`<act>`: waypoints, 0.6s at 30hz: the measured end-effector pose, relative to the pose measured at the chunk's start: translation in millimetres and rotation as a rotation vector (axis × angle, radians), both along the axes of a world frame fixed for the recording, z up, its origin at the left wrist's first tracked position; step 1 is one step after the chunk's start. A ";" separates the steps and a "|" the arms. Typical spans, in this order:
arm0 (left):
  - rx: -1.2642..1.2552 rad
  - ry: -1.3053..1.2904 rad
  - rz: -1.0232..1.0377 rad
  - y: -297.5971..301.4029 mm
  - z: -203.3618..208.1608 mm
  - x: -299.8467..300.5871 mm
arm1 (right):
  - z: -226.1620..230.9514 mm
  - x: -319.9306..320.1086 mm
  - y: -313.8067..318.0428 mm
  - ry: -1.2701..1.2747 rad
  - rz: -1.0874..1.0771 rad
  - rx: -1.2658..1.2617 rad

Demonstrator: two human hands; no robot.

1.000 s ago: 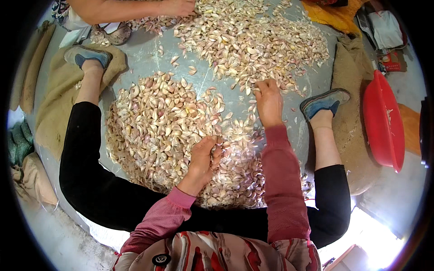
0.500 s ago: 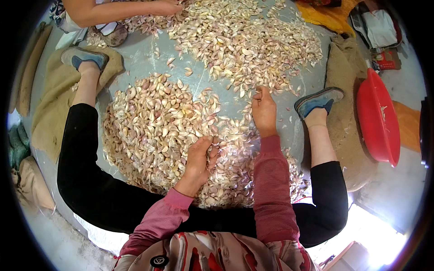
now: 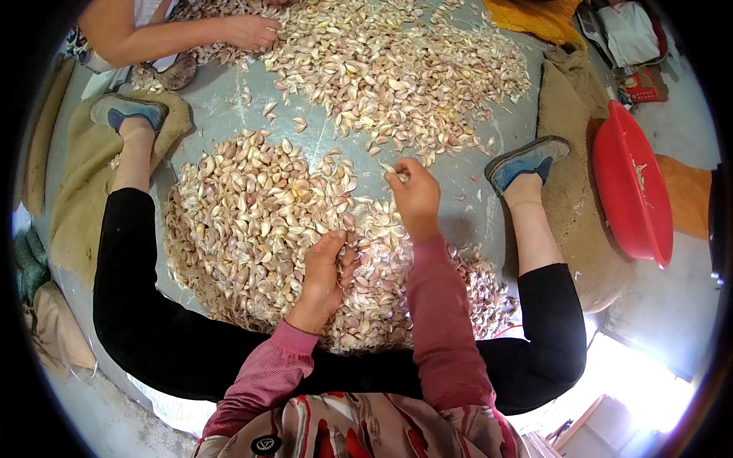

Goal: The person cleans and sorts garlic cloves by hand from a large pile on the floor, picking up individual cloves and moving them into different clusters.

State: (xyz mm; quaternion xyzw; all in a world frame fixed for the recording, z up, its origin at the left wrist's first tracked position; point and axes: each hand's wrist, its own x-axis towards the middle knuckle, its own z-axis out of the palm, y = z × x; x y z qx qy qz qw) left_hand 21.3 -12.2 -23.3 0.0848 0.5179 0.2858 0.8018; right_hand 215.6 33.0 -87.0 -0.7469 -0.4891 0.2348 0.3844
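A broad heap of garlic cloves [image 3: 244, 206] lies on the floor between my legs. Low over its right part is my left hand [image 3: 324, 278], its fingers curled round garlic cloves that are mostly hidden behind the thumb. My right hand [image 3: 416, 197] is raised beyond the heap's right edge, over a strip of grey floor. Between its thumb and fingers it pinches a small pale garlic clove [image 3: 398, 175]. Past that strip spreads a second, larger heap of garlic cloves [image 3: 397, 84].
At the upper left, a co-worker's hand [image 3: 252, 33] reaches to the far heap. My shoes rest near burlap sacking [image 3: 72, 183] on the left and a burlap sack [image 3: 569, 183] on the right. A red basin [image 3: 630, 183] leans at the far right, by an orange cloth [image 3: 683, 195].
My right hand has drawn back from the far heap's edge, moving left and nearer, with a clove now showing in its pinch. My left hand stays over the near heap. The co-worker's hand has moved left.
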 end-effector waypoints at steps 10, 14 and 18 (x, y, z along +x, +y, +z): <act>0.353 0.091 0.075 3.6 1.5 8.3 | 55.5 -45.0 -50.1 0.921 0.035 -0.370; 0.412 0.212 0.022 0.1 -11.3 1.3 | 48.2 -66.9 -72.2 0.717 0.093 -0.232; 0.358 0.204 0.082 -1.5 -2.7 2.9 | 57.0 -48.8 -63.8 0.381 0.217 -0.419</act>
